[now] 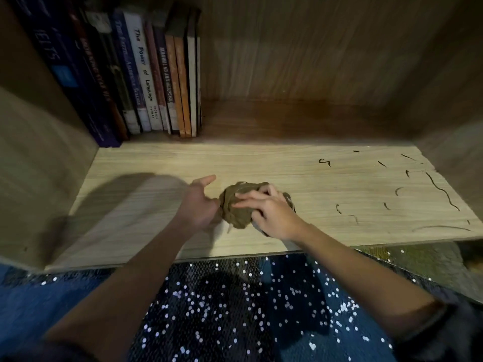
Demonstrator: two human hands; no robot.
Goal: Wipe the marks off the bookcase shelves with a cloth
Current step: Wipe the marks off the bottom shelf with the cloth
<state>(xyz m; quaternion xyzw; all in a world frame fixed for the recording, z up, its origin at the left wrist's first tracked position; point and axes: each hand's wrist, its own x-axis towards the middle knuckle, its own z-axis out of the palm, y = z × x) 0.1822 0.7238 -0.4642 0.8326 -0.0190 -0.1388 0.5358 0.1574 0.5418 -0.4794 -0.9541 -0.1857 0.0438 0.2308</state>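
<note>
A bunched olive-brown cloth (pixel 239 205) lies on the light wooden shelf (pixel 162 163) near its front middle. My right hand (pixel 271 211) lies on top of the cloth with its fingers curled over it. My left hand (pixel 200 202) is just left of the cloth, thumb pointing away, its fingers at the cloth's left edge; whether they grip it is hidden. Several dark pen marks (pixel 441 190) are scattered over the right part of the shelf, a little apart from the cloth.
A row of upright books (pixel 146 74) stands at the back left of the shelf. Wooden side walls (pixel 39 152) and a back panel (pixel 313 48) enclose the compartment. A dark blue sequinned fabric (pixel 235 309) lies below the front edge.
</note>
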